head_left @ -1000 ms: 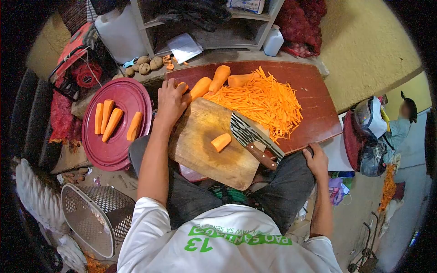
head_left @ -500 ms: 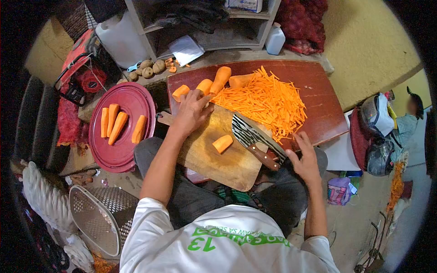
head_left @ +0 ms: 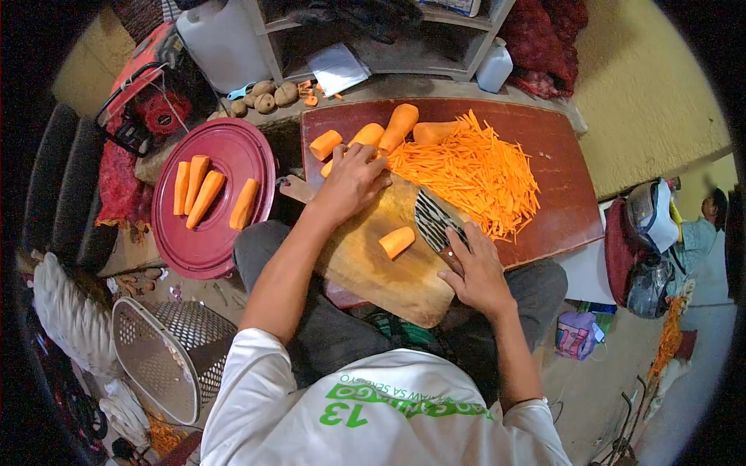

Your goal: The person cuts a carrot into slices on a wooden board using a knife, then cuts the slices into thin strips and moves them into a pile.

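My left hand (head_left: pixel 353 182) lies over the upper left edge of the wooden cutting board (head_left: pixel 365 260), fingers apart and close against a peeled carrot (head_left: pixel 367 136). Part of another carrot shows beside its knuckles. On the board's right side, my right hand (head_left: pixel 482 276) closes around the brown handle of a wide knife (head_left: pixel 435 221) with a black-and-white striped blade. A cut carrot piece (head_left: pixel 397 242) rests mid-board, left of the blade. Beyond the board, a heap of carrot strips (head_left: pixel 482 175) covers part of the red tabletop (head_left: pixel 563 163).
To the left, a round red lid (head_left: pixel 167 233) carries several peeled carrots (head_left: pixel 205 199). A perforated basket (head_left: pixel 151 349) lies on the floor below it. Potatoes (head_left: pixel 264 102) and a white plastic jug (head_left: pixel 221 46) stand along the back ledge. A person (head_left: pixel 711 210) is at far right.
My right hand has moved left and inward, from beside the knife onto its handle. My left hand stays near the carrots. The view has shifted slightly.
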A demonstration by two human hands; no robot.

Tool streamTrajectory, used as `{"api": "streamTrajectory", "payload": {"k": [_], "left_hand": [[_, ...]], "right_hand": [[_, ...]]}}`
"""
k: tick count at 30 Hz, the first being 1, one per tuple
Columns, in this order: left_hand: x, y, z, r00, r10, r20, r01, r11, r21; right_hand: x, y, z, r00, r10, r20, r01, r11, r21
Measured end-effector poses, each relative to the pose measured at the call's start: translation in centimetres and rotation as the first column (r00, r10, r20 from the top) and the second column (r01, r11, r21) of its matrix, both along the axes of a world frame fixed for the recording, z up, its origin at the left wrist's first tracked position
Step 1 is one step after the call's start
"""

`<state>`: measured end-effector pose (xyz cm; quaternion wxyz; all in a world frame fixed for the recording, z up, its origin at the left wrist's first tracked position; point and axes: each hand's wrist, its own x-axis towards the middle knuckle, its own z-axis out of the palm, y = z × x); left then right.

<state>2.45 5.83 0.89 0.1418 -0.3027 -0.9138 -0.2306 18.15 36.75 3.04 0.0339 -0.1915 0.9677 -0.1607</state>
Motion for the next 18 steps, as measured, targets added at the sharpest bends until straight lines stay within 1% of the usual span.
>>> {"api": "streamTrajectory", "payload": {"k": [2, 5, 8, 11, 14, 15, 17, 18], "left_hand": [[-0.1, 0.0, -0.3, 1.000, -0.005, 0.003, 0.005, 0.999, -0.035], [-0.1, 0.0, -0.4, 0.999, -0.027, -0.036, 0.026, 0.999, -0.022], [0.1, 0.0, -0.5, 0.999, -0.034, -0.038, 0.034, 0.999, -0.016], [1.3, 0.1, 0.2, 0.996, -0.051, -0.076, 0.054, 0.997, 0.048], [4.4, 0.6, 3.3, 0.997, -0.051, 0.063, 0.043, 0.991, 0.128], [5.0, 0.3, 2.7, 0.989, -0.070, 0.132, 0.056, 0.993, 0.104], [7.9, 0.7, 4.2, 0.964, -0.097, 0.248, 0.068, 0.990, 0.124], [9.3, 1.0, 4.7, 0.947, -0.111, 0.302, 0.074, 0.988, 0.134]], "right_hand": [[0.1, -0.1, -0.4, 1.000, -0.009, -0.024, 0.010, 0.999, 0.037], [0.2, -0.1, -0.9, 0.998, -0.010, -0.069, 0.014, 0.999, 0.049], [0.4, -0.3, -0.6, 0.998, -0.013, -0.068, 0.017, 0.998, 0.067], [1.0, -0.4, 0.1, 0.995, 0.005, -0.097, 0.005, 0.995, 0.097], [2.9, -0.3, 2.0, 0.992, -0.019, -0.125, 0.031, 0.995, 0.092], [3.7, -0.2, 2.1, 0.992, -0.037, -0.120, 0.046, 0.997, 0.068], [4.8, 0.6, 2.0, 0.991, -0.067, -0.115, 0.069, 0.997, 0.019], [4.8, 0.9, 1.5, 0.990, -0.053, -0.130, 0.056, 0.998, 0.020]]}}
